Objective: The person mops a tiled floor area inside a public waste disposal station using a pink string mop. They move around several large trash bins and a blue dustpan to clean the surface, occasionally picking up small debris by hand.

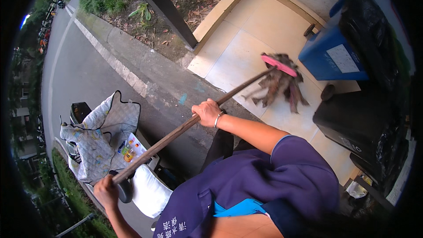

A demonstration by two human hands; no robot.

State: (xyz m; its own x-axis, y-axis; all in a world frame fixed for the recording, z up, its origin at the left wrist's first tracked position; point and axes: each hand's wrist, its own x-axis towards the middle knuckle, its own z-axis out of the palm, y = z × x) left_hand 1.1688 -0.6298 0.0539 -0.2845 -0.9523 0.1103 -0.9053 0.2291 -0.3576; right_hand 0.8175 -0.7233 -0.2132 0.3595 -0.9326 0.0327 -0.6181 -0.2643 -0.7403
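Observation:
My right hand [207, 113], with a silver bracelet at the wrist, grips the middle of the wooden handle [175, 133] of a mop. Near the handle's top end, at lower left, my left hand [106, 191] is closed around it. The handle slants up to the right to a pink mop clamp [279, 66]. From it, dirty grey-brown cloth strips [269, 89] spread over the pale tiled floor [257, 29]. The strips look blurred.
A blue wheeled bin [320, 51] and a black bin [343, 119] stand along the tiles' right side. A tiled curb [224, 10] and dark post [162, 10] border them. At left, a scooter bears a quilted cover [96, 152], close to the handle.

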